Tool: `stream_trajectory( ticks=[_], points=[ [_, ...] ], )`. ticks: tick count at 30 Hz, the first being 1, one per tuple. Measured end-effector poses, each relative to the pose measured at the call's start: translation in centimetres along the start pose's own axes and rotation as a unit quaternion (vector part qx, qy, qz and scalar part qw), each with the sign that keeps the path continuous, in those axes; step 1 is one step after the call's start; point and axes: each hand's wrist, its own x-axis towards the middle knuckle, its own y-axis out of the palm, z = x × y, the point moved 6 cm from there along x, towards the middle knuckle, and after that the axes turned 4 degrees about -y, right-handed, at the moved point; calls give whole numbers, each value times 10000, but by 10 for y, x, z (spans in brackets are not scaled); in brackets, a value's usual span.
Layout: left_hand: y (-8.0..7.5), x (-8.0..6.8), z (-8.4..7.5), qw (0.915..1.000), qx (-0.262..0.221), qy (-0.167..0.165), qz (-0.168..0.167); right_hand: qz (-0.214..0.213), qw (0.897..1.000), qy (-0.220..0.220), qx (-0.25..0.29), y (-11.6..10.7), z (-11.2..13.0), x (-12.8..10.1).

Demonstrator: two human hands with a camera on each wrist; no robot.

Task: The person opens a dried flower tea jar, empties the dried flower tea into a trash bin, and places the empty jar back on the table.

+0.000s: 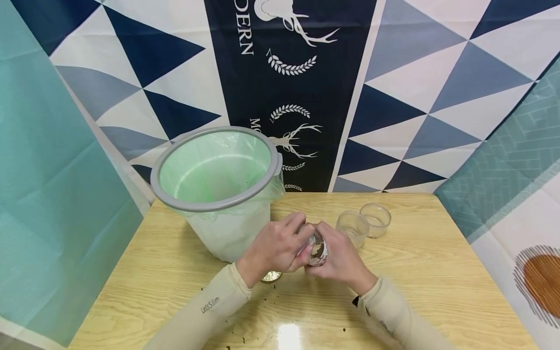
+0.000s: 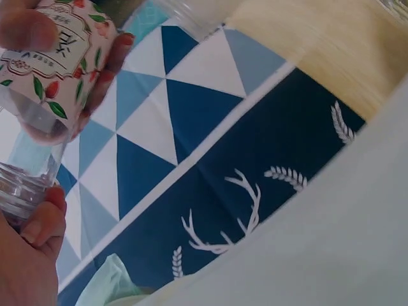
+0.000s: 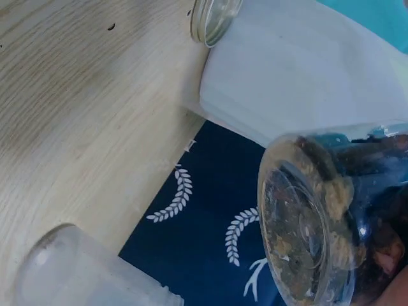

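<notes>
Together both hands [image 1: 306, 248] grip labelled jar [image 1: 318, 251] holding brown crumbs; two glass jars [image 1: 363, 223] beside; bin [image 1: 218, 184] green-lined.

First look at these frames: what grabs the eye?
The grey-rimmed white bin with a pale green liner stands at the wooden table's back left. Just in front of it, the left hand and right hand together grip a small clear jar with a floral label, brown residue inside. Two empty clear glass jars stand behind the hands.
</notes>
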Motion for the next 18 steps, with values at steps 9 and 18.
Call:
stream_trajectory(
  ticks=[9, 18],
  points=[
    [10, -7, 8, 9808, -471, -1893, -76, -602, 9777, -672, -1898, -7, 2, 3],
    [13, -14, 14, 9635, -906, -2400, 763, -350, 9831, -457, -1736, -5, -10, 4]
  ],
)
